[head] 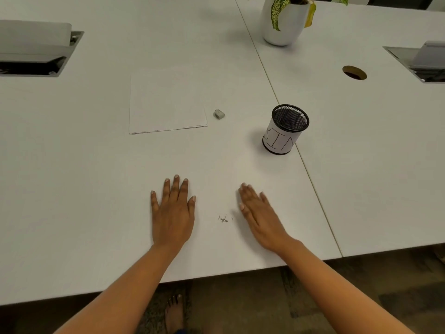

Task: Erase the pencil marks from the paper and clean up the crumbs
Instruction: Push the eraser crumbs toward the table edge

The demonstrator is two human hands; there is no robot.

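The paper (166, 102) lies flat on the white table (72, 189), a little left of centre in the upper half of the frame. It looks plain white from where I stand. Just beside its lower right corner, not touching it, sits a small grey eraser (219, 114).

The crumbs (224, 218) are well apart from the sheet. They form a small dark scatter low in the middle of the frame, near the table's front edge and between the person's two hands. The left hand (173, 213) rests palm down on the table to the left of the crumbs, fingers straight and slightly spread, holding nothing. The right hand (260, 213) is to the right of the crumbs, fingers straight and together, and it grasps nothing either. I cannot tell whether it touches the surface.

To the right of centre stands a black mesh cup (286, 128) wrapped in a white hand-lettered label, upright, close to the seam (272, 92) where two tabletops meet.

Further out, a white plant pot (284, 22) with speckled leaves is at the top. A round cable hole (354, 73) is at upper right, and open cable boxes sit at the far left (36, 49) and far right (419, 61) edges. A bare foot (174, 314) shows on the floor below the table.
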